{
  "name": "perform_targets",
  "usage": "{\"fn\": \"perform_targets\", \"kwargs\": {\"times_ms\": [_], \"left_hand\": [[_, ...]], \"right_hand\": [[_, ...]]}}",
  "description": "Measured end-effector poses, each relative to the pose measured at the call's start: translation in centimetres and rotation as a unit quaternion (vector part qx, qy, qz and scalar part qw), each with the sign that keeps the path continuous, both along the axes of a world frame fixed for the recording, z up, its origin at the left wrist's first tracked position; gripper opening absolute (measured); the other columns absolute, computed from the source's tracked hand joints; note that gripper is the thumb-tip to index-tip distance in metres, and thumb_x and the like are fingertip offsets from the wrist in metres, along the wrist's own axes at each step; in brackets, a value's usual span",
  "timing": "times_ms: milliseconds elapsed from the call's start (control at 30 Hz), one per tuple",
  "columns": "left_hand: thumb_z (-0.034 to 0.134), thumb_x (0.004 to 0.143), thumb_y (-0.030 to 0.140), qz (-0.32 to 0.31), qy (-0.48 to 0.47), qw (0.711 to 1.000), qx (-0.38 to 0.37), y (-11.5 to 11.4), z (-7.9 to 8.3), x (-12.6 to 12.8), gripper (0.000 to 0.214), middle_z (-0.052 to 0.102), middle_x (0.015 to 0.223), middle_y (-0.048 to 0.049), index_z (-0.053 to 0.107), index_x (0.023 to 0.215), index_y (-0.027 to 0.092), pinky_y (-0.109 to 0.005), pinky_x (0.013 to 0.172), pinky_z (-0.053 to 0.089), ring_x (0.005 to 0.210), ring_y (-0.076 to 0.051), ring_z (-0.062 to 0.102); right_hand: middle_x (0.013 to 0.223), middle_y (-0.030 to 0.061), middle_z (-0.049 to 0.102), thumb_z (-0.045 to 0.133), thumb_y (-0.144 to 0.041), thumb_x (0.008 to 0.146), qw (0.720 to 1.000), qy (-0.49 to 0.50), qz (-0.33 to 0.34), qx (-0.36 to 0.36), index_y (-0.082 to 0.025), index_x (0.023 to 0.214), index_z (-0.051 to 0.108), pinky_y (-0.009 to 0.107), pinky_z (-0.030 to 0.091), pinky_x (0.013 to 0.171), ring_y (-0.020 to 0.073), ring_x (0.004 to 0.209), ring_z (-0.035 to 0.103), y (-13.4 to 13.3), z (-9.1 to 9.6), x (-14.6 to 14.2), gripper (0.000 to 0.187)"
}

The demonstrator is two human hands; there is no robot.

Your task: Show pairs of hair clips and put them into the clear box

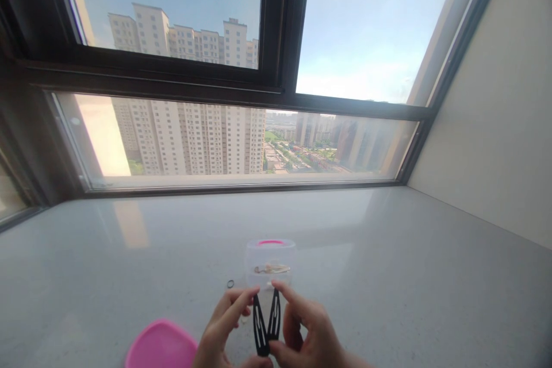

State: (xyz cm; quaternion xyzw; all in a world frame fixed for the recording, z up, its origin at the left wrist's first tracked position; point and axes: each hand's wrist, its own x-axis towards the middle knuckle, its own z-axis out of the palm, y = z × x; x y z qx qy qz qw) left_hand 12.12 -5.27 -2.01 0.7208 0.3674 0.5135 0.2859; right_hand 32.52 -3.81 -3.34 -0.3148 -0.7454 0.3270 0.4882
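Observation:
Two black snap hair clips, a left one (259,326) and a right one (275,316), stand upright in a V, their lower ends together and their upper ends apart. My left hand (226,328) pinches the left clip between fingertip and thumb. The right clip is pinched the same way by my right hand (308,328). Just beyond my fingers is a clear plastic box (271,253) with a pink strip on its far side. A light-coloured hair clip (272,269) shows at the box. A small dark ring (230,284) lies left of it.
A pink lid-like piece (161,348) lies at the front left on the pale grey sill (388,276). Behind the sill runs a dark-framed window (241,190), with tall buildings outside. A white wall (495,126) bounds the right side.

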Motion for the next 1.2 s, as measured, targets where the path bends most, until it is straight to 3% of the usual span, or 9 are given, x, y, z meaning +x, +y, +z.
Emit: {"fn": "perform_targets", "kwargs": {"times_ms": [333,933,1200], "left_hand": [[0.082,0.067,0.028,0.041,0.026,0.998,0.041,0.2,0.1,0.0,0.077,0.065,0.102,-0.0002,0.048,0.135,0.041,-0.025,0.066,0.052,0.080,-0.018,0.062],[0.085,0.064,0.029,-0.019,-0.046,0.998,-0.034,0.4,-0.6,0.2,0.080,0.064,0.097,-0.0001,0.049,0.134,0.043,-0.021,0.058,0.049,0.074,-0.015,0.060],[0.085,0.064,0.023,-0.014,-0.045,0.998,-0.040,0.2,-0.4,0.3,0.083,0.064,0.095,0.0007,0.048,0.135,0.044,-0.021,0.057,0.048,0.071,-0.014,0.059]], "right_hand": [[0.053,-0.0058,0.048,0.072,-0.037,0.070,0.993,0.011,-0.039,-0.111,-0.010,0.137,0.046,0.022,0.031,0.044,0.0090,0.045,0.037,0.0,0.8,-0.4,0.077],[0.056,-0.0049,0.047,0.076,-0.049,0.067,0.987,0.031,-0.022,-0.159,-0.008,0.136,0.047,0.024,0.031,0.047,0.0102,0.048,0.037,0.0,1.2,-0.4,0.085],[0.056,-0.0051,0.046,0.076,-0.048,0.067,0.985,0.027,-0.011,-0.169,-0.007,0.137,0.045,0.024,0.031,0.048,0.0102,0.049,0.037,-0.1,1.0,-0.5,0.087]]}}
